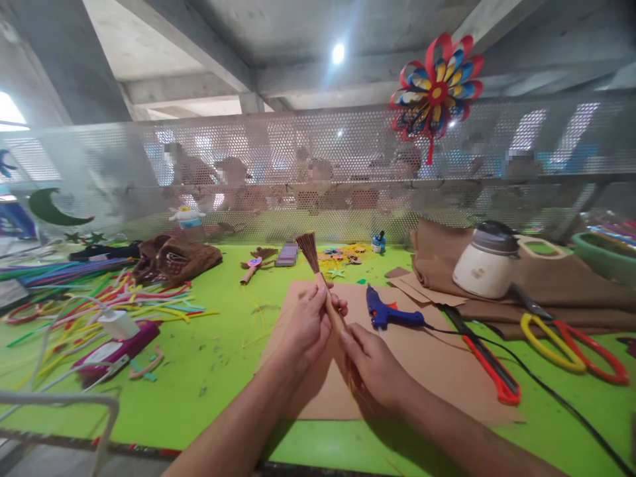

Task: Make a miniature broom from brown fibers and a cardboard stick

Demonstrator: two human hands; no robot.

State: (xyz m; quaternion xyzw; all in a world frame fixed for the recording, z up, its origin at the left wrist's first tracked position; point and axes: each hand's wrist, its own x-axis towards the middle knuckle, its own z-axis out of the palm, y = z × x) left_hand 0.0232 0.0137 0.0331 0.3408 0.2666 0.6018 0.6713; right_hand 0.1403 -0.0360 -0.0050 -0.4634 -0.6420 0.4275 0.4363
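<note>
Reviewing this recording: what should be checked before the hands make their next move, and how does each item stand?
1. Small brown-bristled brush with tan handle held by both left hand and right hand: ok.
2. Blue glue gun apart from both hands: ok.
3. Glue gun's heat: cannot tell.
4. Brown cardboard sheet free of tools: not ok; the glue gun and part of a long red-and-black tool lie on it.
5. Scissors with yellow and red handles away from both hands: ok.
</note>
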